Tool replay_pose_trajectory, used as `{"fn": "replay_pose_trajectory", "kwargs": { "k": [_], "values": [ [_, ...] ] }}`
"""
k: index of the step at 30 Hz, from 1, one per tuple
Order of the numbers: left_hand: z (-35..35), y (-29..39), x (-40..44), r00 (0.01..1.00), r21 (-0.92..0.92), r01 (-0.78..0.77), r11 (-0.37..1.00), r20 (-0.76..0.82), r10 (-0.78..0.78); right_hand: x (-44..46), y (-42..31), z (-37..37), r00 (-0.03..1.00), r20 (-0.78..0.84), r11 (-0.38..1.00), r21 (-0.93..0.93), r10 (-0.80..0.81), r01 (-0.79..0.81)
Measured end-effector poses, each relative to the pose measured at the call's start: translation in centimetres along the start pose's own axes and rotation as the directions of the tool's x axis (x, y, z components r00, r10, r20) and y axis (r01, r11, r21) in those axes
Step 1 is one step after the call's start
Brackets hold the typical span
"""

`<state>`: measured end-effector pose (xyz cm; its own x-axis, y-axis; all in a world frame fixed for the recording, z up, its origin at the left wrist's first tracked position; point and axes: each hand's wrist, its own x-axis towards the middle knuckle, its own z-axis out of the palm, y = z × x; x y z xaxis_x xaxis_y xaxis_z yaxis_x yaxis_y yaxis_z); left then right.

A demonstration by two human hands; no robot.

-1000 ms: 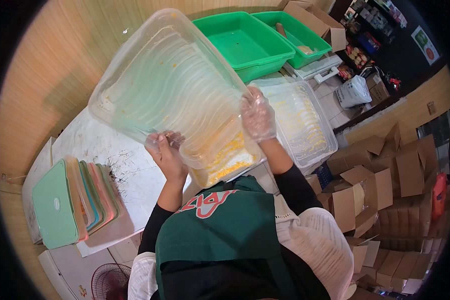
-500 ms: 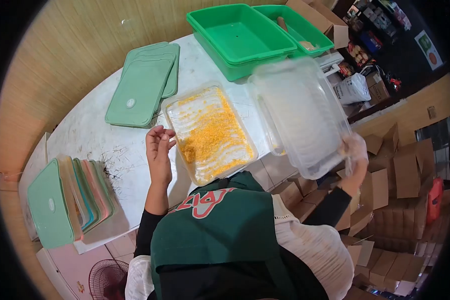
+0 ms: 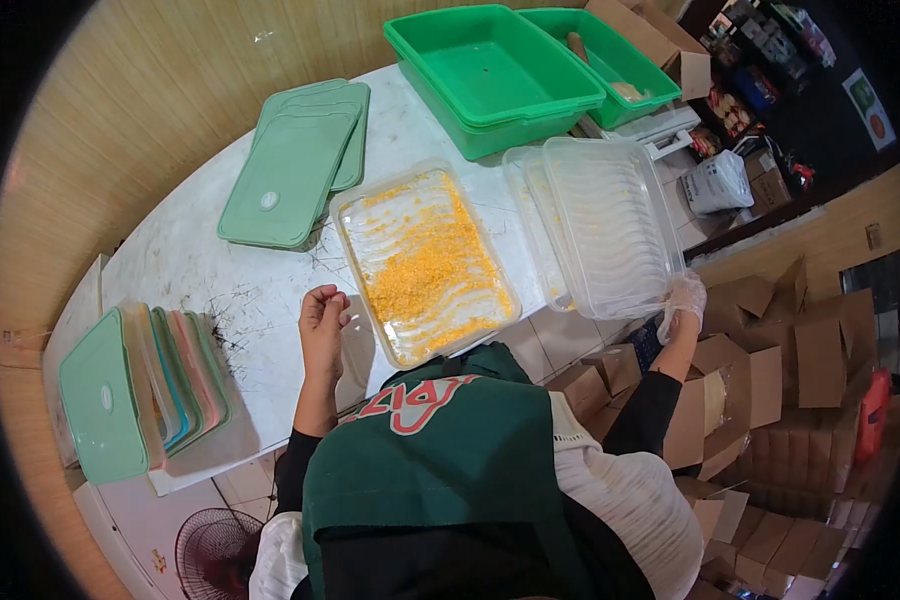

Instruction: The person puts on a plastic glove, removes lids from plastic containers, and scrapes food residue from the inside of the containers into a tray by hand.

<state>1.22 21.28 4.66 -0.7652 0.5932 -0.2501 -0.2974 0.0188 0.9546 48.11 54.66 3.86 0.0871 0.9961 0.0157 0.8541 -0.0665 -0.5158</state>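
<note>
My right hand [image 3: 684, 298], in a clear plastic glove, grips the near right corner of a translucent plastic tray [image 3: 615, 225]. That tray overlaps other clear trays [image 3: 530, 190] at the table's right edge. My left hand [image 3: 323, 318] is bare, its fingers loosely curled with nothing visible in them. It hovers just left of a clear tray [image 3: 342, 210] in front of me. Yellow-orange crumbs [image 3: 420, 280] lie spread over that tray's bottom, thickest in the middle, with wavy streaks showing through.
Green lids [image 3: 285, 170] lie stacked at the back left. Colored lidded containers [image 3: 105, 400] stand at the left edge. Two green tubs [image 3: 490, 70] occupy the back right, one holding a rolling-pin-like object [image 3: 576, 46]. Cardboard boxes [image 3: 750, 400] crowd the floor at right, a fan [image 3: 210, 550] below left.
The tray in my right hand has moved down and back onto the other clear trays, and its blur is gone. My left hand stays beside the crumb-filled tray, its fingers curled closer.
</note>
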Motion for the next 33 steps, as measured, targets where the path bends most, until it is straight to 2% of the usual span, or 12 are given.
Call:
{"fn": "replay_pose_trajectory", "kwargs": {
  "k": [4,5,7,8,9,12,13,15,17,20,25,33],
  "values": [
    [-0.3,-0.8,0.3,1.000,-0.031,0.011,0.999,0.016,-0.011,-1.2,-5.1,-0.5,0.982,0.080,0.907,0.378,0.169,-0.187],
    [-0.3,-0.9,0.2,1.000,-0.035,0.011,0.999,0.015,-0.011,-0.3,-4.2,0.1,0.999,0.031,0.995,0.096,-0.023,0.020],
    [-0.5,-1.3,0.3,1.000,-0.051,0.003,0.999,0.020,-0.002,4.1,1.4,2.8,0.902,0.106,0.787,-0.453,-0.420,0.419],
    [-0.6,-1.0,0.2,1.000,-0.022,-0.007,1.000,0.010,0.008,7.4,5.5,6.0,0.924,-0.023,0.875,-0.331,-0.381,0.353],
    [-0.6,-0.7,0.0,1.000,0.006,-0.017,1.000,-0.007,0.017,5.7,2.7,5.3,1.000,-0.020,0.990,0.143,-0.012,0.015],
    [-2.1,-0.9,0.6,0.957,0.144,-0.283,0.948,-0.023,0.289,3.5,-1.8,2.5,0.997,-0.057,0.961,-0.274,-0.048,0.030],
    [-2.8,-0.1,0.5,0.916,0.179,-0.385,0.905,-0.043,0.398,2.6,-3.0,1.3,0.989,-0.019,0.882,-0.455,-0.146,0.121],
    [-3.5,4.8,-1.8,0.804,0.398,-0.484,0.779,-0.150,0.576,0.9,-5.4,0.2,0.990,-0.127,0.972,-0.218,0.065,-0.092],
    [-5.2,10.6,-5.2,0.531,0.708,-0.576,0.409,-0.056,0.846,0.1,-7.2,-1.0,0.979,-0.147,0.959,-0.227,0.137,-0.169],
    [-9.6,14.8,-8.7,0.188,0.928,-0.362,0.085,-0.017,0.982,2.9,-5.3,-0.6,0.933,-0.293,0.937,-0.210,0.211,-0.278],
    [-14.0,17.7,-14.0,0.214,0.928,0.368,0.057,-0.145,0.966,-4.2,-16.2,-3.8,0.830,-0.500,0.942,-0.076,0.248,-0.327],
    [-18.1,15.2,-14.6,0.391,0.954,0.131,0.269,-0.299,0.870,-1.9,-16.5,-2.0,0.713,-0.658,0.968,-0.215,-0.241,0.129]
  ]
}}
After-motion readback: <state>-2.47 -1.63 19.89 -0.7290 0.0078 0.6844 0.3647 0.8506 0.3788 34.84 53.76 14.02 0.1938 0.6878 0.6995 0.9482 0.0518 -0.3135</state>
